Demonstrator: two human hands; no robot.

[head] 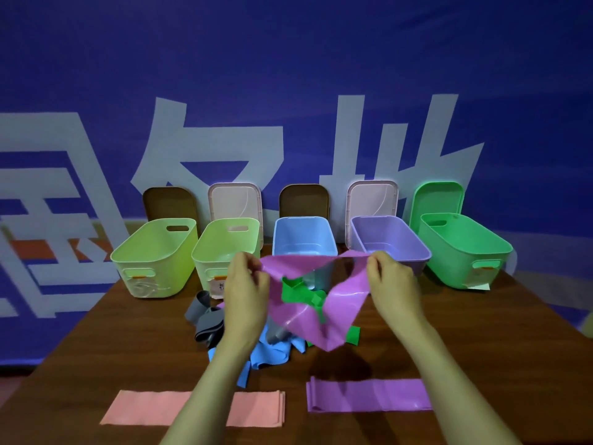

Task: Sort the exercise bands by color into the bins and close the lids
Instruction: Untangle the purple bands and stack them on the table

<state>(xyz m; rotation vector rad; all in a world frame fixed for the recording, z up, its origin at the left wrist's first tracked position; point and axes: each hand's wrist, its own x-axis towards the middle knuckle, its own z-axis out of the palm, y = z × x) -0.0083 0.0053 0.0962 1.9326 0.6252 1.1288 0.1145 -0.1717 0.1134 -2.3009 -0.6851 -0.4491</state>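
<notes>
Left hand (245, 284): fingers (256, 268) and thumb clamped on one top corner of the pink band (308, 313). Right hand (393, 281): fingers (375, 263) pinched together on the opposite top corner. The band is held off the desk (481, 332), its top edge spread between the two grips and the rest sagging to a point below and between the fingers.

Directly beneath the fingers lies a loose pile. The green bands (296, 293) are between the hands and partly behind the pink band. The blue bands (269, 351) are below the left wrist. The grey bands (207, 319) are just left of the left hand.

Nearer the person than the fingers, two bands lie flat and folded: the salmon band (144, 407), crossed by the left forearm, and the purple band (369, 395), beside the right forearm.

Beyond the fingers a row of open bins runs left to right: lime bin (154, 255), second lime bin (224, 248), blue bin (303, 234), purple bin (390, 239), green bin (462, 248). A lid stands upright behind each, in the same order: brown lid (168, 202), pink lid (234, 200), second brown lid (303, 199), second pink lid (372, 197), green lid (438, 197). Bin contents cannot be determined.

A blue banner (288, 59) hangs behind the lids.
</notes>
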